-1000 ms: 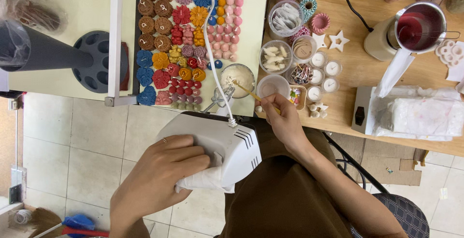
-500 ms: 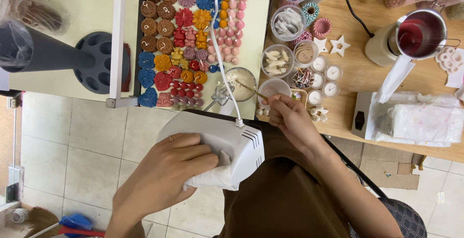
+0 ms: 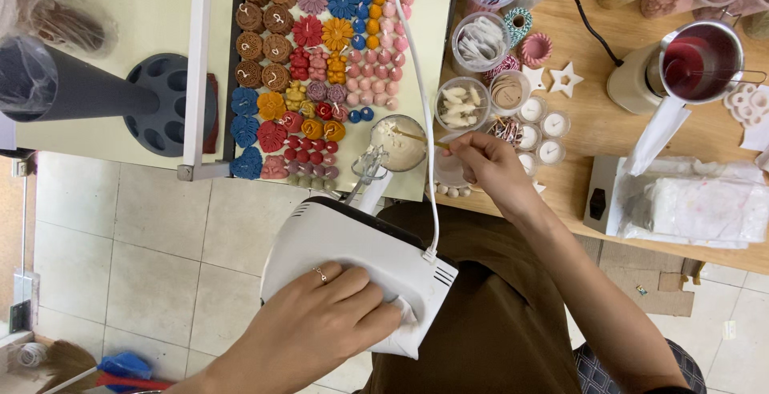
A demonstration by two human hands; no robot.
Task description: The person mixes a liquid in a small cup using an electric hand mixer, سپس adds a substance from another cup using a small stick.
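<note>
My left hand (image 3: 320, 326) grips the handle of a white electric hand mixer (image 3: 352, 262) held over my lap. Its metal beaters (image 3: 367, 168) point toward a small glass bowl of pale cream mixture (image 3: 398, 143) at the table's near edge. My right hand (image 3: 490, 168) holds a thin wooden stick (image 3: 416, 137) whose tip rests in that bowl. The mixer's white cord (image 3: 416, 82) runs up across the table.
Many small coloured shaped candles (image 3: 312, 74) lie on the pale table. Left of them stands a dark grey cone on a round holed base (image 3: 164, 102). On the wooden table are small tubs, tealight cups (image 3: 541, 130), white stars (image 3: 565, 78), a pot of red wax (image 3: 695, 54) and a white scale (image 3: 681, 198).
My left hand has swung the mixer lower and toward me, its body turning. My right hand has moved up and right, bringing the stick deeper over the bowl.
</note>
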